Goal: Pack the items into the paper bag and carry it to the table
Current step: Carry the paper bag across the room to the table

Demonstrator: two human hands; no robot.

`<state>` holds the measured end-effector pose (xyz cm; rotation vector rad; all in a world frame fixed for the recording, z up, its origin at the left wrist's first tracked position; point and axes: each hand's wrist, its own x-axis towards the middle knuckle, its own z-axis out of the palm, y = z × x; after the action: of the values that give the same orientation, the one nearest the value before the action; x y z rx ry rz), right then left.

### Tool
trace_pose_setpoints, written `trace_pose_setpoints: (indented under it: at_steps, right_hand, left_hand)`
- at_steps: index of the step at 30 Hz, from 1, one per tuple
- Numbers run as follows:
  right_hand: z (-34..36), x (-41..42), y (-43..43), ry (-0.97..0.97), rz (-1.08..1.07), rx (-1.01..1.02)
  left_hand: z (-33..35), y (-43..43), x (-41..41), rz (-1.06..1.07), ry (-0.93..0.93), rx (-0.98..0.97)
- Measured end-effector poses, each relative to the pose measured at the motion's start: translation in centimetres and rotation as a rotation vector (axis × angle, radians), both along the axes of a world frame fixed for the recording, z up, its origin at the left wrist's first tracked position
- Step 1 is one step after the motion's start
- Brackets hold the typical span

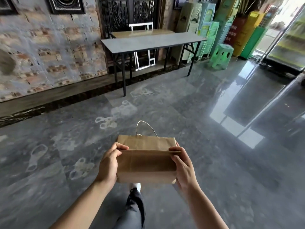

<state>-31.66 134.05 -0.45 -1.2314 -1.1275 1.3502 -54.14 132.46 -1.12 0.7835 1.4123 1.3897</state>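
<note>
- The paper bag (pixel 146 160) is held in the air in front of the person, above the floor (pixel 206 162), between both hands.
- The left hand (pixel 108 164) grips the bag's left end: the thumb lies on top at the folded edge and the fingers wrap around the side.
- The right hand (pixel 182 164) grips the bag's right end in the same manner, thumb on the fold and fingers around the side.
- Both hands are closed on the bag; they are apart from each other, with the bag's full width between them.
- The top of the bag is folded over. The contents are not visible.
- A twisted cord handle (pixel 146 128) stands up in a loop from the far edge of the bag.
- The grey table (pixel 148 42) stands ahead against the wall, well apart from the bag.
- A second, wooden-topped table (pixel 143 33) stands directly behind the grey table.
- A green plastic stool (pixel 221 55) stands near the right end of the grey table.
- One leg in dark trousers (pixel 134 207) appears below the bag.
</note>
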Motion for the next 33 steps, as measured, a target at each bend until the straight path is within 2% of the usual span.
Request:
trace_pose_setpoints:
  at_steps: [9,18,25,33]
  right_hand:
    - [3.7,-2.2,28.4,-0.008,-0.043,0.062]
    - [2.5,-2.1,48.9,0.009,-0.074,0.053]
    - [0.8,-0.4,69.0,0.008,-0.068,0.090]
    - [2.8,1.4,92.7,0.017,-0.009,0.125]
  left_hand:
    - [3.7,30.0,-2.3,-0.037,0.026,0.073]
    - [3.2,50.9,-2.3,-0.078,0.020,0.045]
    - [1.5,70.3,-0.3,-0.050,-0.030,0.037]
    - [4.6,91.6,2.1,0.035,-0.026,0.035]
